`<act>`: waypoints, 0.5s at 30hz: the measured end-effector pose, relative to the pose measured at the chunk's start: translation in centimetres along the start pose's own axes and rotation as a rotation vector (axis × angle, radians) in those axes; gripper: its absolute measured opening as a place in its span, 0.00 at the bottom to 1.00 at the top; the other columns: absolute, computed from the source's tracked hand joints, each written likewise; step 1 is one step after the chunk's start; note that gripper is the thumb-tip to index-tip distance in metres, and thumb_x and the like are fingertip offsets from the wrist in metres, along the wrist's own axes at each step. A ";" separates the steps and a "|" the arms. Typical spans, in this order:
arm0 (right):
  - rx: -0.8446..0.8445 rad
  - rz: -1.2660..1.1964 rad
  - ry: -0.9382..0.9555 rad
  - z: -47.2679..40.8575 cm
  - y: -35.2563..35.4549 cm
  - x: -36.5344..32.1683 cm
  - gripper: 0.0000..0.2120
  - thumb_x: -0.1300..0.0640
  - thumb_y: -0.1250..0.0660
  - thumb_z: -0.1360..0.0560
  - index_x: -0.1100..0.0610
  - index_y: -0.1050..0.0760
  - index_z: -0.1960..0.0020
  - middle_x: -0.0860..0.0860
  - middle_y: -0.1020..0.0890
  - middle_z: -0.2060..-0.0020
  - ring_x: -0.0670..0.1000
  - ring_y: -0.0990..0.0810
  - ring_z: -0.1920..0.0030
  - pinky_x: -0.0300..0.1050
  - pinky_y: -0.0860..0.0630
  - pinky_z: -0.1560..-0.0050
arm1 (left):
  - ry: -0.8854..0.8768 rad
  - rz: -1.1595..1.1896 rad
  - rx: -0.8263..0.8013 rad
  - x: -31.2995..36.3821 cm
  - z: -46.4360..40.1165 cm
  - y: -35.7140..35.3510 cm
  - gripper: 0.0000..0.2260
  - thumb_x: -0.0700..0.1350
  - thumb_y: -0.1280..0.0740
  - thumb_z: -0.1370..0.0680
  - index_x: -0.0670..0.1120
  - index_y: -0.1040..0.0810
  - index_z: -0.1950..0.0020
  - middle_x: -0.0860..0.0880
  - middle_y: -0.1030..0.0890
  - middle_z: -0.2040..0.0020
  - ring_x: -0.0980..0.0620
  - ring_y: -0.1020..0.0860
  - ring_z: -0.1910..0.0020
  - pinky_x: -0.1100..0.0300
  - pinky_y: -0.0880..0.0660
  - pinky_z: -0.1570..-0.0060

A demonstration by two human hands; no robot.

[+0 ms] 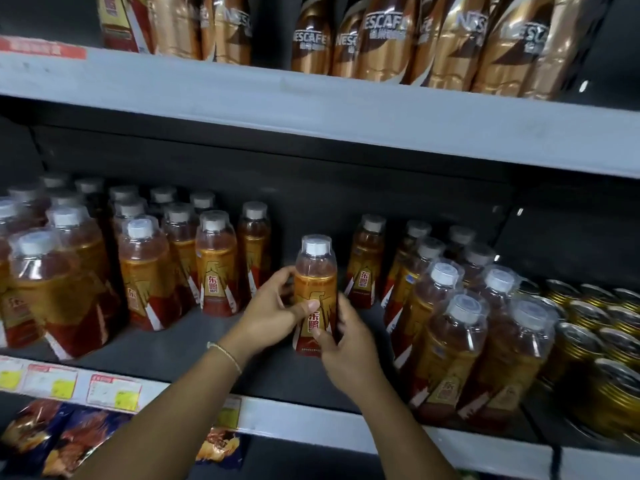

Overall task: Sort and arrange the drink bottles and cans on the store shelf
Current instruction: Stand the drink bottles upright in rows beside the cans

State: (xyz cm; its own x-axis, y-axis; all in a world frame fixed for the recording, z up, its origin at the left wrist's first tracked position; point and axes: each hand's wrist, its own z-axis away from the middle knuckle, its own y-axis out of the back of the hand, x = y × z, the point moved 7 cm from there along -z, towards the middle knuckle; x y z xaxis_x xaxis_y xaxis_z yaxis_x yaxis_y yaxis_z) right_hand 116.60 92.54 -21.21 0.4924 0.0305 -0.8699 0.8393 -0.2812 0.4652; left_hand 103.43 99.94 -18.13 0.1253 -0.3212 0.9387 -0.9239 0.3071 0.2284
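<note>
An orange-and-red energy drink bottle (316, 271) with a white cap under a clear cover stands upright in the gap at the middle of the dark shelf (194, 351). My left hand (273, 311) grips its left side, thumb across the label. My right hand (341, 344) holds its lower right side, fingers curled round it. Several matching bottles (145, 268) stand in rows to the left, and several more (450, 327) to the right. Gold cans (602, 355) sit at the far right.
Gold Nescafe bottles (381, 39) line the upper shelf (311, 109). Price tags (114, 391) run along the front rail of the middle shelf. Snack packets (69, 441) lie below at the left. Bare shelf lies in front of the held bottle.
</note>
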 end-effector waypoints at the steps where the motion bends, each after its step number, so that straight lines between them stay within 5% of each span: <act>1: 0.041 0.016 -0.014 0.1 0.5 0.3 0.32 0.55 0.32 0.21 0.44 0.42 0.21 0.46 0.27 0.29 0.47 0.29 0.30 0.55 0.28 0.30 | -0.006 -0.012 -0.006 0.2 -0.3 -0.7 0.21 0.42 0.26 0.26 0.59 0.27 0.38 0.55 0.18 0.45 0.64 0.21 0.45 0.60 0.23 0.44; 6: 0.167 0.212 -0.055 1.5 2.0 1.2 0.30 0.54 0.37 0.19 0.53 0.42 0.20 0.52 0.30 0.28 0.51 0.30 0.29 0.48 0.31 0.28 | -0.034 -0.027 -0.034 0.8 -1.9 -3.9 0.23 0.40 0.26 0.26 0.55 0.28 0.35 0.59 0.19 0.46 0.71 0.23 0.50 0.76 0.27 0.56; 10: 0.119 0.310 -0.092 2.3 1.9 1.8 0.29 0.56 0.40 0.20 0.55 0.43 0.20 0.53 0.33 0.25 0.51 0.34 0.26 0.43 0.37 0.26 | -0.030 -0.019 -0.052 0.9 -3.1 -5.8 0.24 0.40 0.26 0.26 0.52 0.28 0.32 0.56 0.18 0.44 0.65 0.21 0.46 0.71 0.26 0.48; 15: 0.120 0.343 -0.079 2.3 2.0 2.1 0.28 0.58 0.42 0.20 0.57 0.42 0.20 0.50 0.44 0.20 0.47 0.46 0.21 0.28 0.53 0.31 | -0.042 0.012 -0.071 0.7 -4.0 -7.5 0.24 0.39 0.27 0.25 0.53 0.29 0.32 0.55 0.18 0.45 0.65 0.21 0.47 0.74 0.26 0.51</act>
State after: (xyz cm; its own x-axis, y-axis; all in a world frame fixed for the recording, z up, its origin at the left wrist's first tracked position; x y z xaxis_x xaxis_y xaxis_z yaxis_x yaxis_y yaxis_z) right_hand 118.80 89.81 -22.47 0.7171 -0.1576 -0.6789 0.5935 -0.3726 0.7134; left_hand 111.88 101.00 -18.14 0.0977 -0.3544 0.9300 -0.8972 0.3731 0.2365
